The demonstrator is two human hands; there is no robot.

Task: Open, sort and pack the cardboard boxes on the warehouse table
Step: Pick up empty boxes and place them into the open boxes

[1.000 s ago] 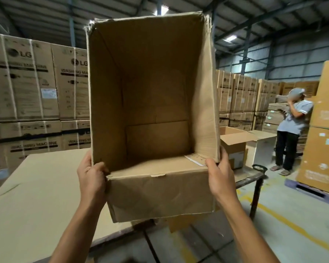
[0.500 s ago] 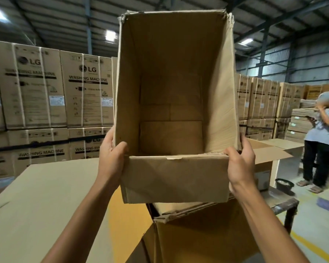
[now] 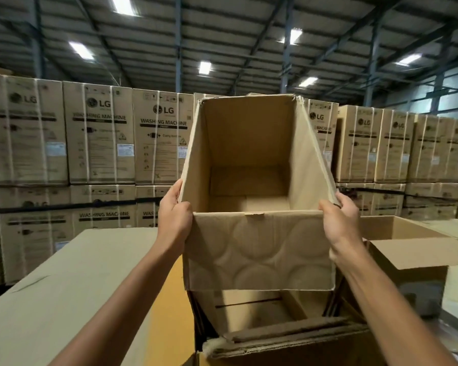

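We see a tan-topped table carrying an open cardboard box on its right side.

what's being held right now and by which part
An open cardboard box, held up by both hands: the left hand grips its near left top corner, the right hand its near right top corner.

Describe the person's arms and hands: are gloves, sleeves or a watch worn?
Nothing worn shows. The left hand and right hand are without gloves or visible rings. The left forearm and right forearm are bare down to the picture's edge: no sleeve, watch or band.
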